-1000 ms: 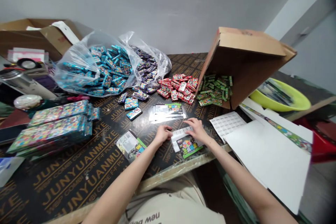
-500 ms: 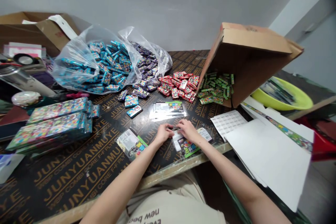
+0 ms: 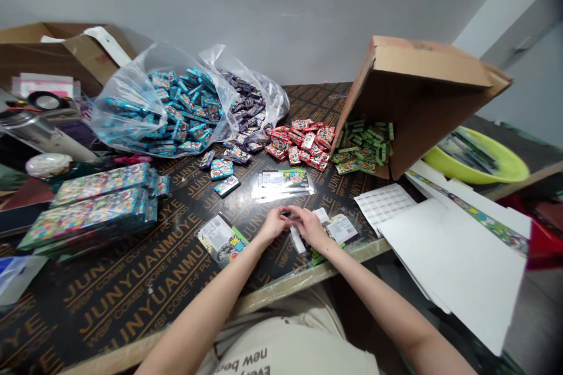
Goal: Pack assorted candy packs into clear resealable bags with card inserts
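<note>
My left hand [image 3: 275, 224] and my right hand [image 3: 309, 227] meet fingertip to fingertip low over the table, fingers curled into a pinch. What lies between them is too small or hidden to make out. A narrow white strip [image 3: 298, 241] shows under my right hand, and a small white piece [image 3: 321, 215] beside it. Partly under my right wrist lies a printed plastic packet [image 3: 343, 228] with a green edge. A similar packet [image 3: 220, 237] rests left of my left hand. Just beyond my fingers is a glossy clear stack of printed packets [image 3: 281, 184].
Blue boxes [image 3: 187, 108] and purple boxes [image 3: 248, 102] fill clear bags behind. Red boxes [image 3: 303, 140] lie loose; green ones [image 3: 363, 146] spill from a tilted carton [image 3: 422, 70]. Wrapped bundles [image 3: 92, 205] stand left. A label sheet [image 3: 384, 206] and white cardboard [image 3: 457, 258] lie right.
My right hand has shifted slightly left and turned, bringing its fingertips against my left hand's. The white piece right of it now shows more. The camera view has shifted slightly.
</note>
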Demonstrator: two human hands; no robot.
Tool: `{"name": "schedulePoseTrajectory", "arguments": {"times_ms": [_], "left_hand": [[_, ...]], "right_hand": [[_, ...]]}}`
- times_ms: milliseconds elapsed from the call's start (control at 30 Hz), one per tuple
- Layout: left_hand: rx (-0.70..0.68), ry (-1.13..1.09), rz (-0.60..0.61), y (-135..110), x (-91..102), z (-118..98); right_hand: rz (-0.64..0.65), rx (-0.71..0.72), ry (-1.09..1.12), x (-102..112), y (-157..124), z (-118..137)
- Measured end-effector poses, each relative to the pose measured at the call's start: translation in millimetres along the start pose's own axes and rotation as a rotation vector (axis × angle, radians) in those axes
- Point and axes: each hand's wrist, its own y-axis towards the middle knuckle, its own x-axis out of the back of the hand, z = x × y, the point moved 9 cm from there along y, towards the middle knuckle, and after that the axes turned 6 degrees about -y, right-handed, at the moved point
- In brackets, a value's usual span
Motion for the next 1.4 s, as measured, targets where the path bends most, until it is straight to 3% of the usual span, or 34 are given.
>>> {"name": "schedulePoseTrajectory", "arguments": {"times_ms": [100, 167, 267, 367, 467, 567, 767, 867, 967, 1067, 1167, 1267, 1400], "left_hand": [[-0.013, 0.096, 0.009, -8.3, 5.7, -12.6], [-0.031, 0.188, -0.008, -19.1, 28.2, -25.4], [-0.056, 0.357, -0.080, -47.9, 90.0, -43.4], [-0.021, 0.535, -0.245, -84.6, 161.1, -46.6], [0.074, 0.750, -0.418, -113.0, 203.0, -33.5], [0.074, 0.772, -0.453, -121.8, 200.0, -23.1], [-0.115, 0.570, -0.423, -116.1, 148.0, -38.9], [-0.173, 0.422, -0.373, -107.6, 110.9, -32.3], [-0.193, 0.291, -0.382, -98.1, 86.1, -17.6], [-0.217, 0.180, -0.438, -92.6, 94.7, -17.1], [-0.266, 0.115, -0.448, -94.3, 130.2, -41.7], [-0.302, 0.121, -0.366, -101.8, 158.1, -76.3], [-0.348, 0.210, -0.265, -121.1, 152.6, -106.6]], "right_hand": [[0.002, 0.067, -0.086, -6.1, -7.2, 8.6], [0.012, 0.095, -0.109, -9.5, -12.3, 9.8], [-0.010, 0.049, -0.049, -7.4, -13.8, 3.7], [-0.099, -0.069, 0.047, 4.0, -10.8, -4.4], [-0.159, -0.130, 0.101, 10.5, -8.1, 1.2], [-0.213, -0.138, 0.199, 13.4, -4.7, 21.3], [-0.294, -0.135, 0.422, 40.0, 25.9, 64.1], [-0.304, -0.126, 0.451, 48.9, 44.8, 68.5], [-0.248, -0.157, 0.361, 31.3, 47.1, 55.8], [-0.147, -0.211, 0.361, 0.2, 32.6, 35.9], [-0.136, -0.236, 0.457, -7.1, 17.5, 29.5], [-0.221, -0.207, 0.532, 17.5, 17.9, 42.6], [-0.297, -0.152, 0.654, 56.9, 36.9, 72.6]]}}
